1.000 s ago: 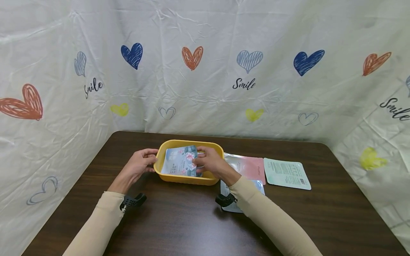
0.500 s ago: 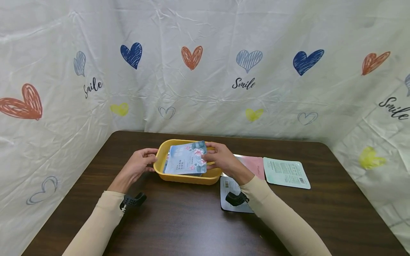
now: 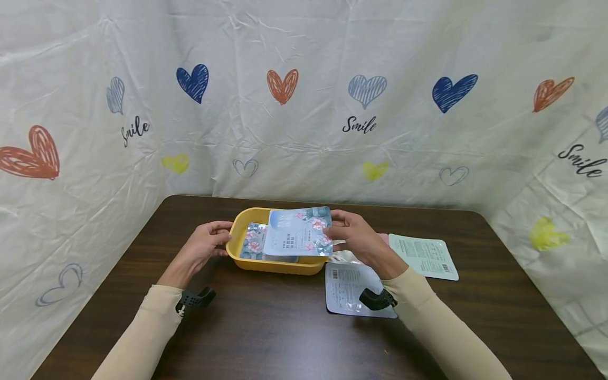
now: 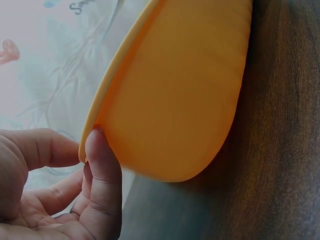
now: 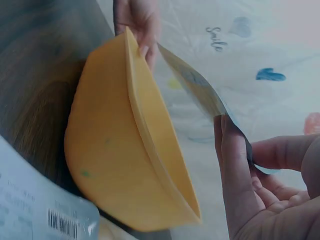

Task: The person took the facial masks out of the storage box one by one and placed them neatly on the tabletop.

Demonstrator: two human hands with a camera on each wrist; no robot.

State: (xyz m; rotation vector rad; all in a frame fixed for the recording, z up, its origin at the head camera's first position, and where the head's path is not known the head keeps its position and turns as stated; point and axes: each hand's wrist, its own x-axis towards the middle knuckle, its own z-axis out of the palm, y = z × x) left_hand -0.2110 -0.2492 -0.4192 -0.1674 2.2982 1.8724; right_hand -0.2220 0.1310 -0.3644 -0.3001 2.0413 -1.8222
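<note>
My left hand (image 3: 204,243) pinches the left end of the yellow plastic basket (image 3: 280,267), thumb and fingers on its rim in the left wrist view. With its thumb and fingers my right hand (image 3: 353,238) grips a blue flowered sheet mask packet (image 3: 292,232) by its right edge. That packet is tilted above the basket, apart from its rim in the right wrist view. Below it, a second flowered packet (image 3: 253,240) lies inside the basket, partly covered. Whether more packets lie under it cannot be seen.
Right of the basket, a pale blue packet (image 3: 351,290) lies barcode side up on the dark wooden table (image 3: 266,327). Beyond it are a mint green packet (image 3: 425,256) and a pink one mostly hidden by my right hand. A white heart-printed sheet (image 3: 304,137) hangs behind.
My right hand has drawn the flowered packet up and to the right, uncovering the second packet in the basket. The left hand has kept its place on the rim.
</note>
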